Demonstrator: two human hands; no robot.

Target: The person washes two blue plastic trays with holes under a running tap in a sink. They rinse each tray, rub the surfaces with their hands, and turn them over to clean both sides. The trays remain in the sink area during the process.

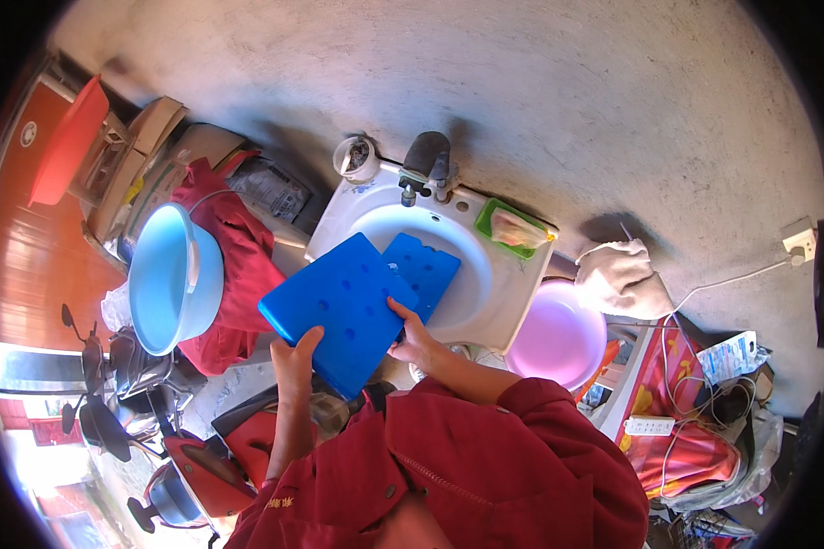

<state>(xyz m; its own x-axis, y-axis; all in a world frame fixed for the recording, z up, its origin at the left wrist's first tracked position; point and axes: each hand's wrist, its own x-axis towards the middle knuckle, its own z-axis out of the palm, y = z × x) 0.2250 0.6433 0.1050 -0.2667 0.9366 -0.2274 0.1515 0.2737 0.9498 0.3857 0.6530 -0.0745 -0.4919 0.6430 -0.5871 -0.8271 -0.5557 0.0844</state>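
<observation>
A flat blue plastic slab (347,298) with round dimples, resembling an ice pack, is held tilted in front of the sink. My left hand (299,353) grips its lower left edge, thumb on top. On its right side my right hand (408,336) holds the edge, thumb pressed on the face. Behind it, a second blue dimpled slab (436,267) rests in the white ceramic washbasin (481,316), partly covered by the first. The faucet (429,165) over the bowl has a dark cover, and no running water shows.
A green soap tray (484,219) and a small tub (356,159) stand on the basin's rim. Left are a light-blue basin (172,281) and red cloth (237,233). At right are a pink basin (556,333), hanging towel (621,278) and a power strip (649,425) with loose cables.
</observation>
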